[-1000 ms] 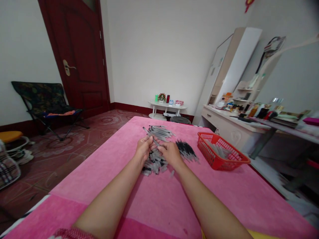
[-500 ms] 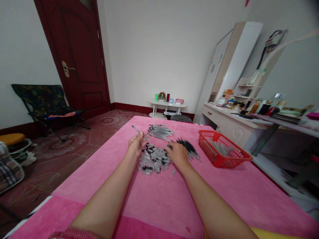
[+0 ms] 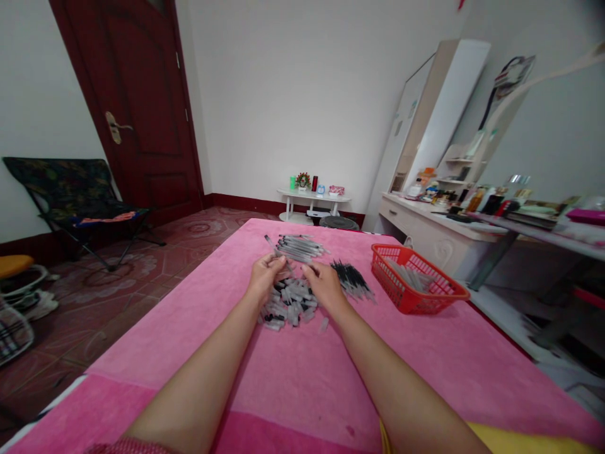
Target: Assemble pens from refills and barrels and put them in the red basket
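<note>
Head view: your left hand [image 3: 265,277] pinches a slim, grey, dark-ended plastic pen [image 3: 270,242] between thumb and fingers, its dark end tilted up toward the far edge of the pink cloth-covered table [image 3: 179,334]. Your right hand [image 3: 324,284] is just beside the pen's lower end, thumb and forefinger drawn close; you cannot tell whether they grip anything small. Below both hands, between your forearms, spreads a heap of translucent and black plastic caps [image 3: 293,302], with one loose toward the near edge. Similar grey pens [image 3: 300,248] lie in a row nearer the far edge. Right of your right hand sits a bundle of thin black-and-clear sticks [image 3: 350,279]; beyond it, toward the right edge, stands a red plastic lattice basket [image 3: 401,305] holding pale, slender tubes [image 3: 410,276].
</note>
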`<state>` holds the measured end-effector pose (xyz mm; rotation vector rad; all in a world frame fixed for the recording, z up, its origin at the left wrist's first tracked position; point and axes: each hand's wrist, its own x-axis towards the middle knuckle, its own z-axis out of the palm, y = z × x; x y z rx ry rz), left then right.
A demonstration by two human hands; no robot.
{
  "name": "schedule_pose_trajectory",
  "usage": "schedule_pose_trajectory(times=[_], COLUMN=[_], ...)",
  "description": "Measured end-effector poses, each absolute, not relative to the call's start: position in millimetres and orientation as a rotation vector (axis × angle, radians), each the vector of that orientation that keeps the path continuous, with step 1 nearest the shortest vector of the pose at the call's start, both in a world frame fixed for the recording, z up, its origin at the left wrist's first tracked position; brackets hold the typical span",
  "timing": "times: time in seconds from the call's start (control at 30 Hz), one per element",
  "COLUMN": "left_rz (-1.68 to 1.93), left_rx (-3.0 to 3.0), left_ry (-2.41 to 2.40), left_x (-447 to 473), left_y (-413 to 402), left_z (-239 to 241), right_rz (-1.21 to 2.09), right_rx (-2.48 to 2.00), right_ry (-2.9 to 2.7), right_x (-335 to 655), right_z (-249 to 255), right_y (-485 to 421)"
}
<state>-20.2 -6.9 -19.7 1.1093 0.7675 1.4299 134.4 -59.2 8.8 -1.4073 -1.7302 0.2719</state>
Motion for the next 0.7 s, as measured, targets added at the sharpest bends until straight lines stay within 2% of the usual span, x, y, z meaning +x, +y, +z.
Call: schedule_pose_trajectory(times=[0.17,0.3,0.5,0.7], left_rz=[1.591,1.444,1.256,1.263], left_rx=[1.917,2.396,2.679,2.741], left_ry=[1.25,1.4,1.401,1.32], left_x=[-29,-34,-31,-33], left_y=[-11,-17,-19,-18], left_z=[-20,-19,-19,-19], right_rz=[0.438,0.556,0.572,0.503], right_rx=[-1.271,-1.381,-1.47,-1.437], right_ry=[-1.547,-1.571,-1.592,-1.622], right_x=[143,152,158,162], right_z=[15,11,-3,-11], right_y=[-55,-49,-44,-40])
